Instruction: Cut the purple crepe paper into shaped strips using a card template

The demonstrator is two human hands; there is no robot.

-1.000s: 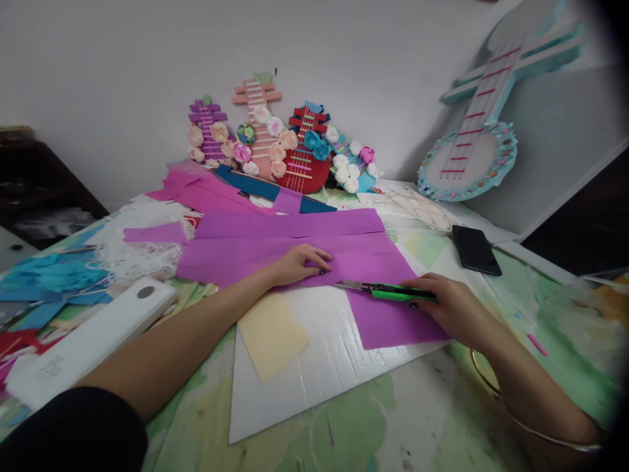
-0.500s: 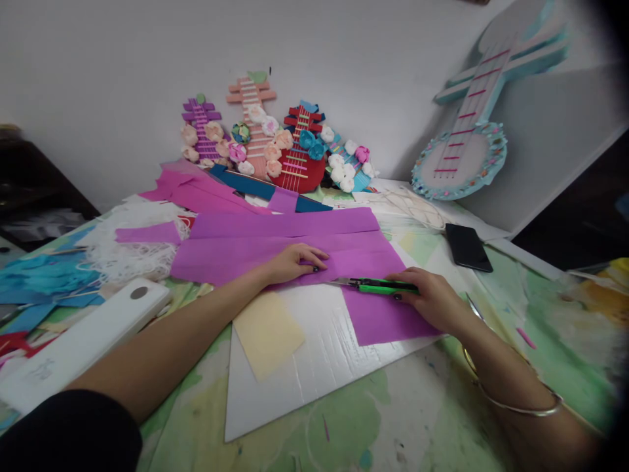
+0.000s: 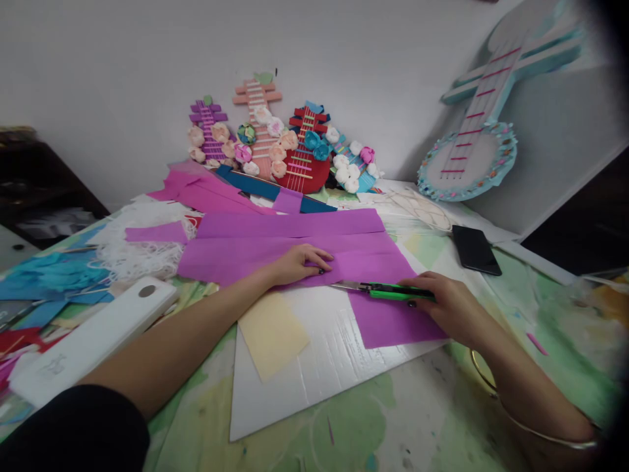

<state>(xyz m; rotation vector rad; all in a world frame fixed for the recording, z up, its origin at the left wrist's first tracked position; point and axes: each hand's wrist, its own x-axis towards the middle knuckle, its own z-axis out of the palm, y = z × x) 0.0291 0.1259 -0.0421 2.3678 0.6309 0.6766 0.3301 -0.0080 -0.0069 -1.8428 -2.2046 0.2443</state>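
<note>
My right hand (image 3: pixel 445 301) is closed around a green and black utility knife (image 3: pixel 393 292). Its long blade (image 3: pixel 346 286) points left and lies along the lower edge of a purple sheet (image 3: pixel 280 255), which could be paper or cloth. Beside the blade tip, my left hand (image 3: pixel 299 263) presses the sheet down, thumb and bent fingers close together. Part of the sheet (image 3: pixel 388 321) reaches forward under the knife and right hand, over a white board (image 3: pixel 314 354). A pale yellow square (image 3: pixel 274 335) lies on the board near my left forearm.
A white device (image 3: pixel 98 341) sits by my left forearm, with blue scraps (image 3: pixel 46 278) and white shredded strips (image 3: pixel 120 252) beyond it. A black phone (image 3: pixel 476 250) rests at the right. Decorated paper instruments, including a red one (image 3: pixel 304 172), lean against the wall.
The knife and my right hand have shifted slightly right, baring more blade past the sheet's edge. My left hand stays on the sheet. The whole view has moved a little.
</note>
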